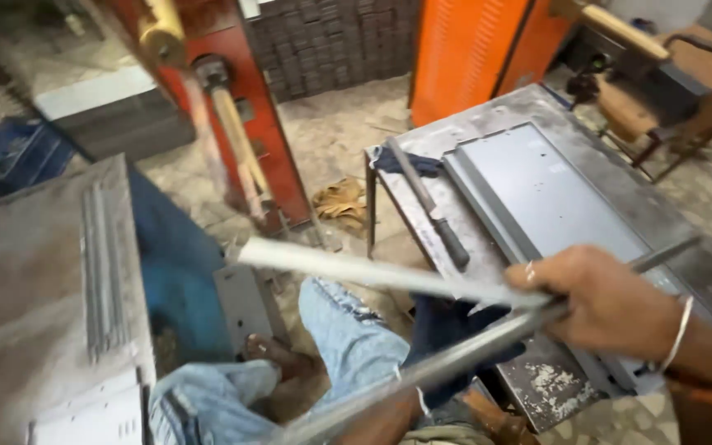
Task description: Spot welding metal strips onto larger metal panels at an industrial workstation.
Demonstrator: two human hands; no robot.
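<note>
Grey strip (pixel 372 270) clasped in closed right hand (pixel 611 305) off the tabletop's (pixel 702 247) near edge; left hand unseen; placing comes next.

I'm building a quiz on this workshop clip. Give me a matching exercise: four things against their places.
Things:
1. metal strips
2. file with black handle
3. grey sheet-metal panel
4. tan rag

Places:
A. on the floor by the red machine
B. in the right hand
C. flat on the steel table
D. along the table's left edge

Pairs: 1-B, 2-D, 3-C, 4-A
</note>
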